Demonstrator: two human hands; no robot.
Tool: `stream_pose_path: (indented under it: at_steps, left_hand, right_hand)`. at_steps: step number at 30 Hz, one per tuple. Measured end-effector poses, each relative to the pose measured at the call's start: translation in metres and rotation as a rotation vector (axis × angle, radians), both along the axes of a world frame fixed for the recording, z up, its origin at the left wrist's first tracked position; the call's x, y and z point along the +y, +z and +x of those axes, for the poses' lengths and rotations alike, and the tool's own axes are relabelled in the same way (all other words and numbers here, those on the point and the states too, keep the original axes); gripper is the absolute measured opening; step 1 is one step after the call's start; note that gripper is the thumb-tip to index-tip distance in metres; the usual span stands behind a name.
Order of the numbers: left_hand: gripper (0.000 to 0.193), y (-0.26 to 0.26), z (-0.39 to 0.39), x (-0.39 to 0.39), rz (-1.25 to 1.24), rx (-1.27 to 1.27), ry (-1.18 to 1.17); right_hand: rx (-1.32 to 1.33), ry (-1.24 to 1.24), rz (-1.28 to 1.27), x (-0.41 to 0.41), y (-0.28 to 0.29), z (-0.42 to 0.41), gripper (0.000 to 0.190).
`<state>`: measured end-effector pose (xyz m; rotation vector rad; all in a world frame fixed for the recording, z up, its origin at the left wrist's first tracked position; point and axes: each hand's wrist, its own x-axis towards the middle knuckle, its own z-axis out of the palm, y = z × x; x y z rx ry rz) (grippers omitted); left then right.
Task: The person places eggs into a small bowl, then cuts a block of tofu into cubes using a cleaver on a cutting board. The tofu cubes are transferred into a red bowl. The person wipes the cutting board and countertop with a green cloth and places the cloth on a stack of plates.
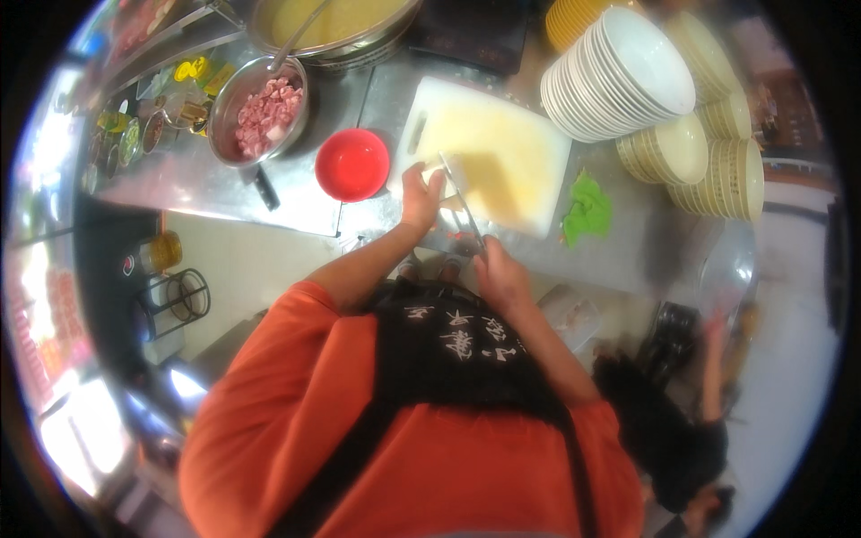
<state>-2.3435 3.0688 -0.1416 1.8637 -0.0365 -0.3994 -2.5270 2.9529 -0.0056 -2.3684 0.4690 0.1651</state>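
My left hand (424, 198) grips a pale block of food (449, 195) near the front left part of a white plastic cutting board (538, 144). What the food is I cannot tell. In my right hand (503, 276) is a kitchen knife (465, 204), seen nearly edge-on, its blade beside the block and pointing away from me. Whether the blade touches the food is unclear. A red bowl (352, 165) stands left of the board, and a crumpled green cloth (587, 208) lies to its right. Small red bits are on the steel counter before me.
Raw meat chunks (269, 114) fill part of a steel bowl (301, 131); a black knife handle (267, 189) sticks out beside it. Behind stands a pot of yellow liquid (350, 23). Stacked white dishes (612, 77) and cream bowls (723, 178) rise at right. A co-worker (672, 430) is at lower right.
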Motion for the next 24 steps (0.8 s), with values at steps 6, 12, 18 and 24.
stream_pose_path:
  at_steps: [6, 12, 18, 24]
  left_hand:
    - [0.062, 0.002, 0.000, -0.001, -0.004, -0.010, -0.003]
    - [0.061, 0.001, 0.000, -0.002, -0.018, 0.036, 0.006]
    - [0.058, -0.006, 0.001, -0.003, -0.045, 0.072, 0.014]
    - [0.058, -0.007, 0.001, -0.002, -0.040, 0.059, 0.013]
  right_hand:
    - [-0.005, -0.003, 0.004, 0.005, -0.002, 0.005, 0.040]
    - [0.003, -0.004, 0.020, 0.007, -0.004, 0.005, 0.038]
    - [0.024, -0.013, 0.030, 0.008, -0.002, 0.006, 0.038]
    - [0.044, -0.016, 0.035, 0.008, -0.006, 0.008, 0.037]
